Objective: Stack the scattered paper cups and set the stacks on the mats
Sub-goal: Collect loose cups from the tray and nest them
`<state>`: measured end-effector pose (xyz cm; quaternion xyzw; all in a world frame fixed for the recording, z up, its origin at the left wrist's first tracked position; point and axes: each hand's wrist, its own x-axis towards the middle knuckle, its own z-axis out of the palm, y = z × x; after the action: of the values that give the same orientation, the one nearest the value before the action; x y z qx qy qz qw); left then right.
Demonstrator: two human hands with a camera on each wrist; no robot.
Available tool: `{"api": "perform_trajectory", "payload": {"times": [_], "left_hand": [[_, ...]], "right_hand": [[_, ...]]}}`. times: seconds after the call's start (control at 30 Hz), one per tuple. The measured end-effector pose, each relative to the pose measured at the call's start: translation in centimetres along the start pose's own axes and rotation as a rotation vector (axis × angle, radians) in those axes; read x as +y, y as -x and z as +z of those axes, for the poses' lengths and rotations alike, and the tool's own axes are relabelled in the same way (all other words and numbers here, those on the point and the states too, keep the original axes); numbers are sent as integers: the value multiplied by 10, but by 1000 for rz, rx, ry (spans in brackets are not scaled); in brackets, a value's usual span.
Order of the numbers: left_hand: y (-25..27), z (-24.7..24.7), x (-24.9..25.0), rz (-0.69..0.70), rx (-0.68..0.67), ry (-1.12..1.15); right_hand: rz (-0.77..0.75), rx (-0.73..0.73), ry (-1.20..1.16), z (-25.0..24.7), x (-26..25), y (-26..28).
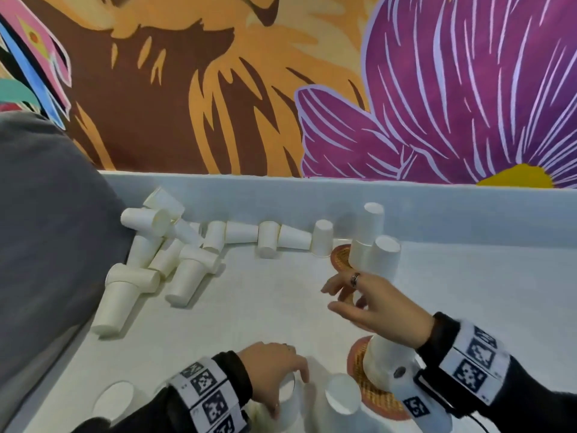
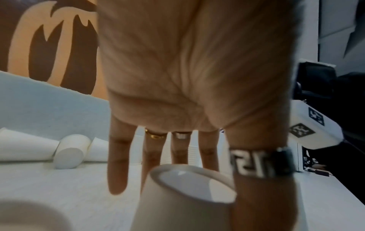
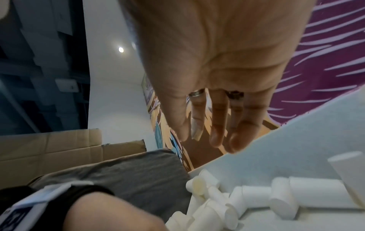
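The left hand [image 1: 274,370] grasps an upturned paper cup [image 2: 183,195] beside the near mat [image 1: 374,392]; lift it straight, unsqueezed. The right hand [image 1: 374,304] hovers released.

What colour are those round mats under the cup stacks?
The mats have a woven golden-yellow centre with an orange-red rim, seen best in the head view.

Bare tabletop [image 1: 265,307] mid-table; toppled cups [image 1: 175,245] crowd far-left corner.
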<state>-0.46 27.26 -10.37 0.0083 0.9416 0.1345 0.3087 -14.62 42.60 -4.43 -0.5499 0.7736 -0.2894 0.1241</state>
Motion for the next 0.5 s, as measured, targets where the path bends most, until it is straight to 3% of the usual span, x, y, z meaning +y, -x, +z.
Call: {"api": "perform_trajectory", "payload": {"times": [0.17,0.3,0.5], "left_hand": [[4,2,-3,16,101,59],[14,-4,-9,19,191,133],[58,-23,-19,32,430,281]], "right_hand": [[86,-207,78,30,3,5],[155,-476,119,46,7,11],[271,-741,177,66,10,17]]}}
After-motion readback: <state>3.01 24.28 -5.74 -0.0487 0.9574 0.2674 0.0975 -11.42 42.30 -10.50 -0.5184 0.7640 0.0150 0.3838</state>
